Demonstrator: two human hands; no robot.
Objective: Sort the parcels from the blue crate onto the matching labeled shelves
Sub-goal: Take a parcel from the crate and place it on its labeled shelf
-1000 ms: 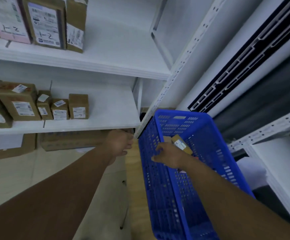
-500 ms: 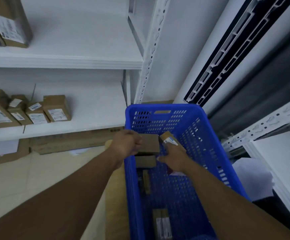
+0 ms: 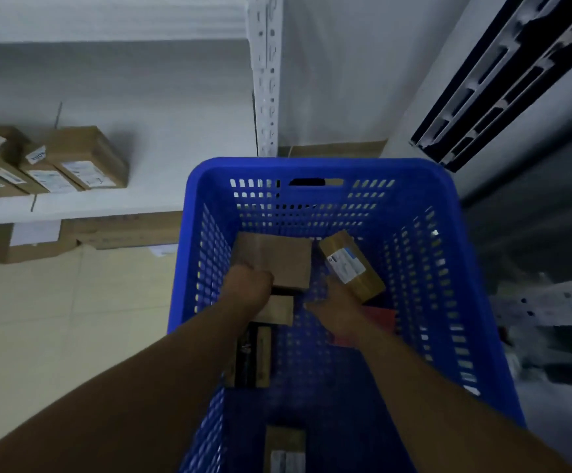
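**Both hands down in the blue crate (image 3: 311, 164), each on a parcel**

At the far left, a row of small cardboard boxes (image 3: 86, 162) with white labels stands on a white shelf (image 3: 124, 208). Flat cartons (image 3: 28, 249) lie beneath it on the pale tiled floor (image 3: 55, 319). A white perforated upright (image 3: 266, 80) rises just behind the crate's far left corner.

The left hand (image 3: 247, 285) reaches in over the crate's left wall. Its fingers are curled tight on the near left corner of a plain brown parcel (image 3: 279, 257), which sits at the far end of the crate. Just near of that hand lies a small brown box (image 3: 277, 310), partly under the wrist. Nearer again, a dark narrow parcel (image 3: 253, 356) lies on the crate's bottom. At the near edge of the view a white-labelled parcel (image 3: 285, 450) also lies on the bottom.

Right of the plain parcel, the right hand (image 3: 337, 307) holds the near end of a labelled parcel (image 3: 351, 264). This parcel is tilted, label up, and close to the crate's far right side. The thumb sticks out to the left and the fingers run beneath the parcel, out of sight. A flat red item (image 3: 381, 317) shows from under that wrist.

Beyond the crate's right wall, a dark slotted panel (image 3: 503, 73) slants up at the far right. Below it stands a grey metal rack (image 3: 550, 302), too blurred to tell more.
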